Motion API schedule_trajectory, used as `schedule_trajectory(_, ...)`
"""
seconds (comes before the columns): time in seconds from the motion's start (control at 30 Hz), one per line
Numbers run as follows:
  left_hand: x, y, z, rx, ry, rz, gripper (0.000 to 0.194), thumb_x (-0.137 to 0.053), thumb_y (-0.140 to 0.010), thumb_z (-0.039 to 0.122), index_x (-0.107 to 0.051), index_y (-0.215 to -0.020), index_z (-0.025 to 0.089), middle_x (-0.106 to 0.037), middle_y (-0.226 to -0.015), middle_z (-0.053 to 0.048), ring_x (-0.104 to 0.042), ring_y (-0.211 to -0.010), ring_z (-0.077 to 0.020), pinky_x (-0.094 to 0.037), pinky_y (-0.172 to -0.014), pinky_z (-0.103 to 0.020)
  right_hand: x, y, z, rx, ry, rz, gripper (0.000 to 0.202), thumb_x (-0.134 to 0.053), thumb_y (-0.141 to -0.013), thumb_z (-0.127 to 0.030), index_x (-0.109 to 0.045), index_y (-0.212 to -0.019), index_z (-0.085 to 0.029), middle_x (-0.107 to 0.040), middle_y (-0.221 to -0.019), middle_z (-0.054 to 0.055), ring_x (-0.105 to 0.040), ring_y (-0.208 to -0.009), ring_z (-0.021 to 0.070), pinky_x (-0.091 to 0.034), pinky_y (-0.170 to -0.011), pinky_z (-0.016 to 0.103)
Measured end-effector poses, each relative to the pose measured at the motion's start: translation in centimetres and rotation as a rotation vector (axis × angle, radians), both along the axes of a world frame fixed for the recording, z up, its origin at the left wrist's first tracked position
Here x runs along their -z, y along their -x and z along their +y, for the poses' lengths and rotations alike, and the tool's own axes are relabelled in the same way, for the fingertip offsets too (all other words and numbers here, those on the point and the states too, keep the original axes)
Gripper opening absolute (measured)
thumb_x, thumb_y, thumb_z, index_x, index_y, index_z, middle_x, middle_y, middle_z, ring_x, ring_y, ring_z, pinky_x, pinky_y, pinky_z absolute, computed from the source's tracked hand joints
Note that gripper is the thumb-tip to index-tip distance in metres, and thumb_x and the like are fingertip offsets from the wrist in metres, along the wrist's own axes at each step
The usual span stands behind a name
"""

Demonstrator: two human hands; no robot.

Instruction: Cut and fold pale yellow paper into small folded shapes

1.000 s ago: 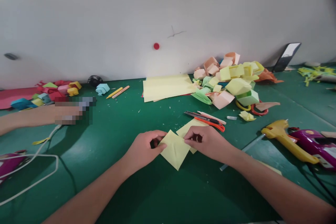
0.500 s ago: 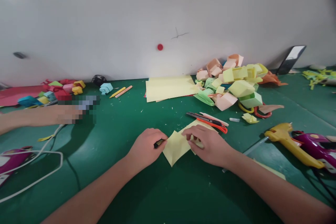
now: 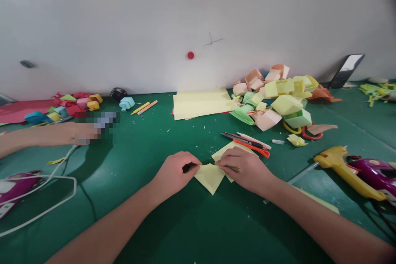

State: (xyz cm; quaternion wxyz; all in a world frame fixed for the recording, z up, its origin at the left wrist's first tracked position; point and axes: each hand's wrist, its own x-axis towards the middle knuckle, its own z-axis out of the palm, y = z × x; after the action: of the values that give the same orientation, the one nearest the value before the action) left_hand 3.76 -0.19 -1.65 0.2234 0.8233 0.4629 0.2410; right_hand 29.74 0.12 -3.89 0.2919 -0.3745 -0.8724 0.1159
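Between my two hands hangs a small piece of yellow paper (image 3: 210,178), its lower corner pointing toward me. My left hand (image 3: 177,172) pinches its left corner between thumb and fingertips. At the opposite corner, my right hand (image 3: 239,168) pinches the paper with thumb and forefinger. Another yellow paper sheet (image 3: 223,151) lies on the table behind and partly under my right hand. Just beyond that hand rest a dark craft knife (image 3: 236,138) and an orange-handled tool (image 3: 258,148).
A heap of folded paper shapes (image 3: 278,99) stands at the back right, near stacked yellow sheets (image 3: 201,105). A yellow glue gun (image 3: 343,169) lies right. At left, another person's hand (image 3: 86,132) holds a blurred object above a white cable (image 3: 74,185).
My right fingers have closed on the paper's right corner. The paper has turned, so its lower corner now points more squarely toward me. The view has shifted slightly.
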Motion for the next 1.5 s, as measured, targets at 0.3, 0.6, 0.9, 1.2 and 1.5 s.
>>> schedule_trajectory(0.3,0.11,0.06,0.12,0.054,-0.113,0.082,0.016,-0.062,-0.087,0.007,-0.070,-0.086,0.021,-0.072,-0.090,0.000,-0.062,-0.087,-0.0181,-0.049,-0.077,-0.030,-0.06,0.05,0.02,-0.004,-0.026,-0.072,0.022,-0.055,-0.097,-0.019,-0.077,-0.096,-0.024,-0.075,-0.095,0.005,-0.066,-0.089,0.0202,-0.051,-0.076,0.031)
schedule_trajectory(0.6,0.40,-0.10,-0.08,0.077,-0.160,0.117,0.016,-0.055,-0.090,0.006,-0.064,-0.088,0.020,-0.067,-0.091,-0.002,-0.060,-0.086,-0.0178,-0.048,-0.073,-0.030,-0.31,0.27,-0.09,-0.004,-0.016,-0.082,0.022,-0.055,-0.097,-0.019,-0.076,-0.095,-0.023,-0.075,-0.095,0.005,-0.064,-0.088,0.0203,-0.050,-0.077,0.032)
schedule_trajectory(0.9,0.57,-0.06,-0.15,0.130,-0.186,0.139,0.019,-0.048,-0.091,0.007,-0.062,-0.090,0.020,-0.066,-0.094,-0.003,-0.060,-0.086,-0.0178,-0.048,-0.075,-0.031,-0.44,0.30,-0.15,-0.007,-0.013,-0.104,0.025,-0.052,-0.098,-0.019,-0.076,-0.096,-0.023,-0.075,-0.096,0.006,-0.064,-0.088,0.0209,-0.052,-0.077,0.034)
schedule_trajectory(1.2,0.42,-0.09,-0.14,0.132,-0.183,0.148,0.018,-0.050,-0.091,0.007,-0.062,-0.090,0.020,-0.066,-0.093,-0.002,-0.061,-0.085,-0.0175,-0.047,-0.076,-0.031,-0.41,0.26,-0.15,-0.008,0.008,-0.103,0.023,-0.053,-0.096,-0.016,-0.076,-0.097,-0.022,-0.074,-0.098,0.006,-0.064,-0.090,0.0217,-0.052,-0.079,0.035)
schedule_trajectory(1.5,0.53,-0.03,-0.06,0.128,-0.171,0.153,0.018,-0.050,-0.091,0.007,-0.063,-0.091,0.020,-0.066,-0.094,-0.003,-0.061,-0.086,-0.0180,-0.046,-0.076,-0.032,-0.29,0.21,-0.25,-0.010,-0.001,-0.094,0.025,-0.052,-0.097,-0.017,-0.076,-0.097,-0.023,-0.074,-0.097,0.006,-0.064,-0.088,0.0213,-0.053,-0.077,0.035)
